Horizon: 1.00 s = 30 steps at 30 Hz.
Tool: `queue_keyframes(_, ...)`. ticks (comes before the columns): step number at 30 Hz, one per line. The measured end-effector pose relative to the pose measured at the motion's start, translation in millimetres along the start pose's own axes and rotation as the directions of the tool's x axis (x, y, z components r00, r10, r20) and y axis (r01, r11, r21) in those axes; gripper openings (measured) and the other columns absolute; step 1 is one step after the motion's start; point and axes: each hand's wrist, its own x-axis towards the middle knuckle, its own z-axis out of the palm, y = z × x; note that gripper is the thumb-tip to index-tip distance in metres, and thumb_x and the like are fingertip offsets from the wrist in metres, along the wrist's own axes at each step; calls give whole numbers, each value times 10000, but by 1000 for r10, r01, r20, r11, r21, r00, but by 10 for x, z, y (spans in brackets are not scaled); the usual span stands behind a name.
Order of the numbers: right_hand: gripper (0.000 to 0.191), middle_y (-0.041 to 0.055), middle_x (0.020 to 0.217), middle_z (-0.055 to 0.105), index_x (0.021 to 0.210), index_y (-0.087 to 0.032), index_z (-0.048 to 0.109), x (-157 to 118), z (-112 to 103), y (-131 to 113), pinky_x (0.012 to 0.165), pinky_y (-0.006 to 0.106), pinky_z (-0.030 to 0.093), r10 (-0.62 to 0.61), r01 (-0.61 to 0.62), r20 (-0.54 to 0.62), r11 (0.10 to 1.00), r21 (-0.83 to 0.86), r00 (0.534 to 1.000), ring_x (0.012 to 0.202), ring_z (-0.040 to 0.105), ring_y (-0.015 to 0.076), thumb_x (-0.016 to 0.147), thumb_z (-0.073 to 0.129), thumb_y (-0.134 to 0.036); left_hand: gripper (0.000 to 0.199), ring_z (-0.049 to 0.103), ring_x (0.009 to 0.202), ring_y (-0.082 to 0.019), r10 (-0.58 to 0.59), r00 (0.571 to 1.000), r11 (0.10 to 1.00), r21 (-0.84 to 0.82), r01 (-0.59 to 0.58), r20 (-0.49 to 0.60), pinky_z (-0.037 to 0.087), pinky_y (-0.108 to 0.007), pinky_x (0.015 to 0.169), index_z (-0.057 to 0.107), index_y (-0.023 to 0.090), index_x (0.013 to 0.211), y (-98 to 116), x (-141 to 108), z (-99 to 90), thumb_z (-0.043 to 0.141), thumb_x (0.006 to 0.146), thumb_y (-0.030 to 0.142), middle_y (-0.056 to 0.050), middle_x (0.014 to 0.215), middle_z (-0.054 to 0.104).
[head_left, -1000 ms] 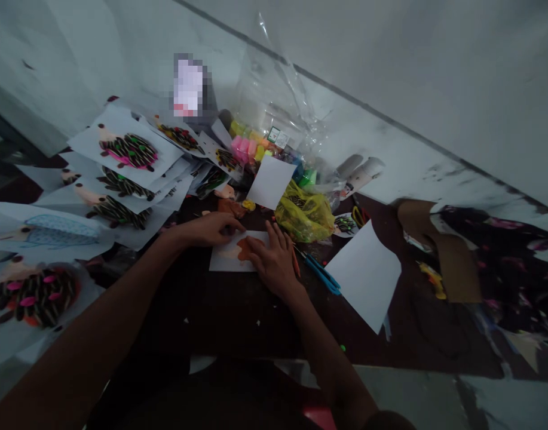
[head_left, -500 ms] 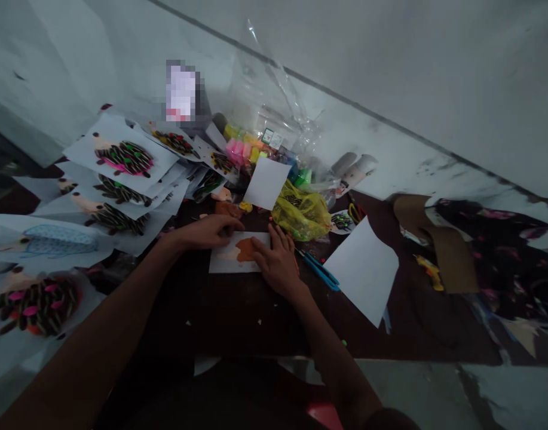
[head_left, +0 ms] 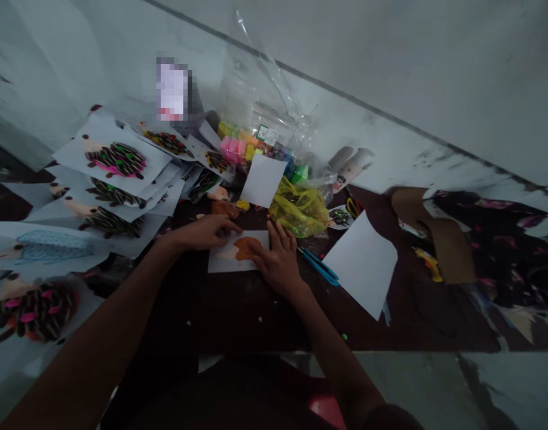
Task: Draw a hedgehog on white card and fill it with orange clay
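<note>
Orange clay (head_left: 243,248) seemingly was being spread by the open right hand (head_left: 280,263); paper (head_left: 216,266) needed steadying, left hand's (head_left: 204,233) grip unclear.

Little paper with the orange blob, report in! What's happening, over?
Left hand at upper left of little paper. Right hand touching orange blob. Blue scissors beside right hand, off the paper.

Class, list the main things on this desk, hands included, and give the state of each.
Left hand: fingers bent, at the small sheet's edge.
Right hand: fingers spread, touching the orange patch.
Small sheet: flat, partly covered.
Orange patch: spread thin, unevenly edged.
Scissors: lying down, blades' state unclear.
Large sheet: blank.
Yellow bag: crumpled.
Hedgehog pictures: piled, overlapping.
</note>
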Motion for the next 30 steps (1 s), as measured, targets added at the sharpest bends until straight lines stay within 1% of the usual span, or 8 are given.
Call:
queue_keyframes(4,369,83,1662,288,1351,-373,633,9,26,16,1190,578,211,6,-6,-19,1000,7,1000,1531,212,342,986,591,-408,535,654,947,-204,12,1000,1000,18,-12,-8,491,-261,821,691,176,1278,-17,10,18,523,770,158,-83,1124,706)
queue_keyframes(7,368,90,1661,289,1349,-362,642,16,40,18,1193,572,210,17,-16,-17,1000,22,1000,1528,216,344,988,589,-407,533,658,945,-202,5,1000,1000,27,-5,7,493,-255,819,689,179,1287,-15,14,21,525,782,147,-81,1146,707)
queue_keyframes(13,350,53,1631,354,1343,-367,654,10,50,29,1208,529,226,57,-57,-3,996,64,998,1519,248,310,1004,566,-362,510,659,1002,-210,13,1000,1000,17,-13,-7,497,-259,850,699,186,1270,-11,18,23,530,792,136,-86,1197,699)
queue_keyframes(16,359,68,1631,350,1354,-346,649,14,42,19,1218,522,218,63,-62,-6,995,81,998,1521,252,306,1006,560,-353,518,664,968,-207,17,1000,1000,17,-17,-8,501,-264,840,702,184,1267,2,18,20,526,783,131,-83,1162,708)
queue_keyframes(22,375,77,1639,342,1358,-347,636,38,38,-35,1216,558,191,42,-42,-11,998,47,999,1524,239,322,986,598,-378,537,661,959,-198,3,1000,1000,25,-3,1,493,-255,827,693,180,1284,32,13,5,516,780,120,-81,1177,700)
queue_keyframes(26,387,73,1633,359,1365,-347,630,39,48,-43,1212,553,203,56,-56,-8,998,38,998,1521,244,321,979,612,-371,534,654,924,-191,0,1000,1000,29,0,2,488,-256,807,689,180,1287,17,11,11,520,783,130,-80,1149,702)
queue_keyframes(30,384,78,1627,367,1370,-338,633,18,74,-2,1201,533,241,79,-79,-7,994,74,997,1510,275,314,991,586,-371,530,651,908,-190,-10,1000,999,31,11,-1,485,-256,800,689,184,1289,-5,19,28,522,788,143,-77,1138,702)
